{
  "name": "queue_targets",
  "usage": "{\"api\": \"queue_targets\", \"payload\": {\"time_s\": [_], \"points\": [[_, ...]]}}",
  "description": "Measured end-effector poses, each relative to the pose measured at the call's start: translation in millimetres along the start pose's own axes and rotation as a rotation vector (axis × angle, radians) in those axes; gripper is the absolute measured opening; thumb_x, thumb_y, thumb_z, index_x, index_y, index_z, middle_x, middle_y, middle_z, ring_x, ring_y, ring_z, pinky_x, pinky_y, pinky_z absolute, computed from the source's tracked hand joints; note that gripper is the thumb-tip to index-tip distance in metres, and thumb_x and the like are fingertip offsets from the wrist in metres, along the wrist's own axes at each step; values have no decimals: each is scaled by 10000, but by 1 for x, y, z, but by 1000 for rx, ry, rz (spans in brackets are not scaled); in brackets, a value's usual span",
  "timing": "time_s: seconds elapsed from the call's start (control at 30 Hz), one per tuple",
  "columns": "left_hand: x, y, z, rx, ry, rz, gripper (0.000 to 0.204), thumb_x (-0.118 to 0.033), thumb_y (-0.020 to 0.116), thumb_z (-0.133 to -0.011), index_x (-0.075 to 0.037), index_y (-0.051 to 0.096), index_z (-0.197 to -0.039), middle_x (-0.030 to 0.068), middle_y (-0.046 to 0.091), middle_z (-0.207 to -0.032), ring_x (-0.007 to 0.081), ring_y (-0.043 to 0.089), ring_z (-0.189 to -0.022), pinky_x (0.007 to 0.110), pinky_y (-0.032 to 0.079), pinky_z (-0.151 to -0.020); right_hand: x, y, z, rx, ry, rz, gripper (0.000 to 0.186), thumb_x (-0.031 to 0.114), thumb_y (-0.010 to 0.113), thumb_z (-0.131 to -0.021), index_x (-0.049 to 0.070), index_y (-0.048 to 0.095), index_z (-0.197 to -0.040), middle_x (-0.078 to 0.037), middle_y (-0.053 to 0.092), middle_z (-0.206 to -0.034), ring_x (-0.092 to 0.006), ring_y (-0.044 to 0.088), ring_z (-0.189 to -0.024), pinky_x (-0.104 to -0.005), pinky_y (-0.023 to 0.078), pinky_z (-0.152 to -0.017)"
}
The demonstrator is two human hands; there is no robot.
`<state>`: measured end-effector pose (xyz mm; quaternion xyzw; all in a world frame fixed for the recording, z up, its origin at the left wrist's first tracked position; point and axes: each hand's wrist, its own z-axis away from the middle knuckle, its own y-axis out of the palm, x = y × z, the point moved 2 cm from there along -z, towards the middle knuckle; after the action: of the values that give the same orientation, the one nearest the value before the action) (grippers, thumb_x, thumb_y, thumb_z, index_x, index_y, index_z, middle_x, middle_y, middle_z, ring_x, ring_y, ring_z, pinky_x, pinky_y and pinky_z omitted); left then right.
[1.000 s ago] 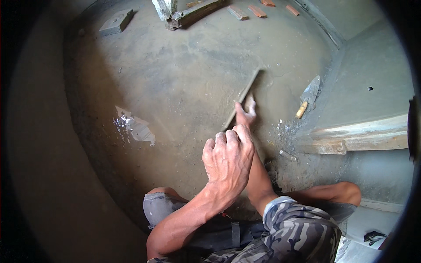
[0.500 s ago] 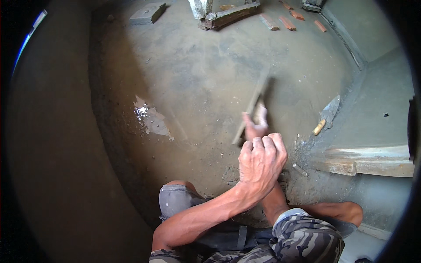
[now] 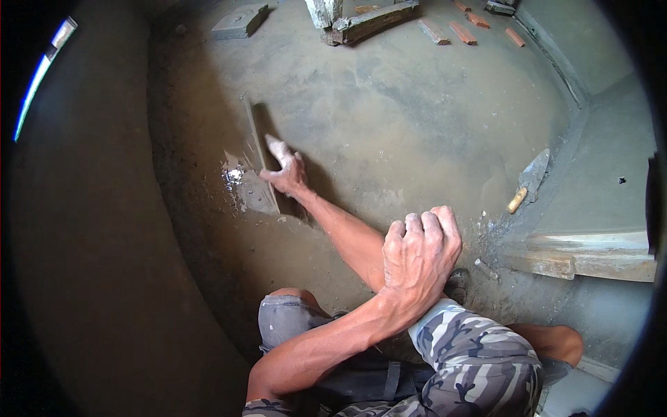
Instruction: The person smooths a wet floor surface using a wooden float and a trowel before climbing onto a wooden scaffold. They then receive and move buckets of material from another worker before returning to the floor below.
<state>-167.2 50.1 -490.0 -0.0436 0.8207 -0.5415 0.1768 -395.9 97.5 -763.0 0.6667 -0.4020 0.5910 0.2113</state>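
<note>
My right arm reaches out to the left under my left wrist. Its hand (image 3: 286, 170) is closed around a long, flat float (image 3: 258, 142), seen nearly edge-on and tilted up from the wet grey-brown mortar floor (image 3: 417, 149). The float's lower end is beside a shiny wet patch (image 3: 243, 182). My left hand (image 3: 420, 257) crosses over to the right, above my right arm, with its fingers curled into a fist. Its palm faces away, so anything inside is hidden. To the right lies a pointed trowel (image 3: 533, 174) with a yellowish wooden handle.
A grey block (image 3: 240, 22) and a rough timber piece (image 3: 375, 23) lie at the far side. Several red brick pieces (image 3: 462, 33) are near them. Walls rise at left (image 3: 76, 229) and right (image 3: 618, 139). A pale ledge (image 3: 590, 254) juts in at the right.
My right hand has swept the float leftward, from the middle of the floor to the shiny wet patch. My left hand keeps its fist in nearly the same place.
</note>
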Motion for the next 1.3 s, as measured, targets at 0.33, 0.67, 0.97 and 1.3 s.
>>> {"api": "queue_targets", "payload": {"time_s": [0.33,0.67,0.97,1.3], "points": [[1,-7,0,-24,25,29,158,-134,635,-742,-22,605,-849,14,567,-660,142,606,-644,280,441,-567,-53,-128,-15,-431,145,-172,904,124,795,-689,-61,357,-1458,-151,483,-1441,-226,458,-1315,-331,352,-1099],[1,-13,2,67,1,26,157,-123,627,-756,-61,564,-885,42,600,-723,196,646,-717,338,483,-612,-49,-289,93,-511,512,220,950,392,794,-740,-26,351,-1470,-256,523,-1369,-302,519,-1235,-374,398,-1050],[3,-11,3,145,-10,62,138,-107,624,-758,-70,548,-867,61,617,-728,219,657,-740,353,491,-631,-41,-372,124,-907,666,215,924,313,819,-736,-29,363,-1463,-249,497,-1397,-335,501,-1277,-401,404,-1080],[-5,-1,1,111,31,88,121,-107,607,-811,-55,557,-909,65,602,-737,228,647,-740,372,490,-628,-13,-169,41,-328,-64,-182,812,159,758,-723,-5,412,-1439,-189,525,-1395,-257,465,-1323,-354,372,-1095]]}}
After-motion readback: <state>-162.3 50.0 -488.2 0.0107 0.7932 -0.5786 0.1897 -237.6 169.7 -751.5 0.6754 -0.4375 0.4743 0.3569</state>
